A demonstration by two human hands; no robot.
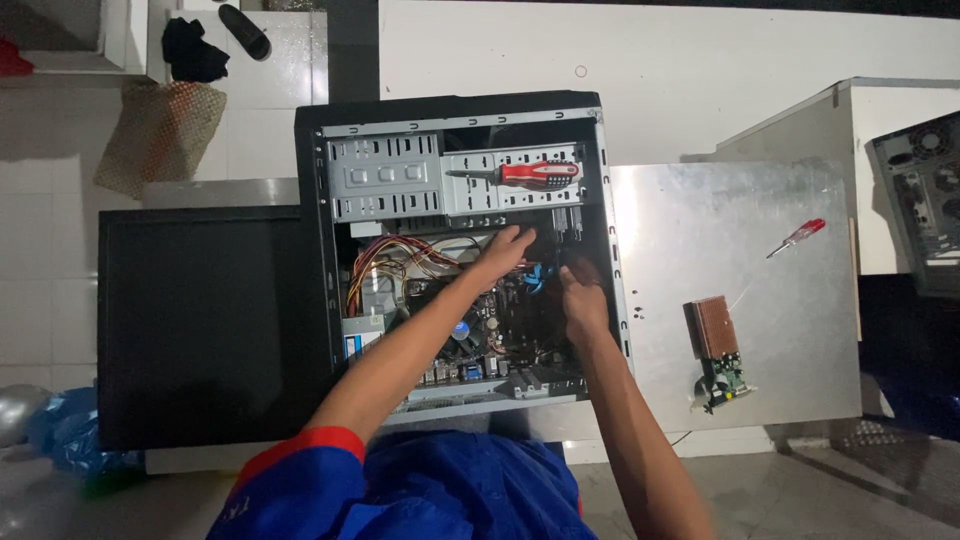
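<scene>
Head view: open computer case (465,120) lying flat on its side, long axis running near to far, drive bays at the far end, opening facing up. Both hands deep inside among the cables (400,262): left hand (503,250) reaching with fingers extended, right hand (583,300) curled, grip hidden in shadow — cannot tell what, if anything, is held. Red screwdriver (527,173) resting across the drive bays, pointing left. Probably mid-way through freeing an inner part; careful fingertip work called for next.
</scene>
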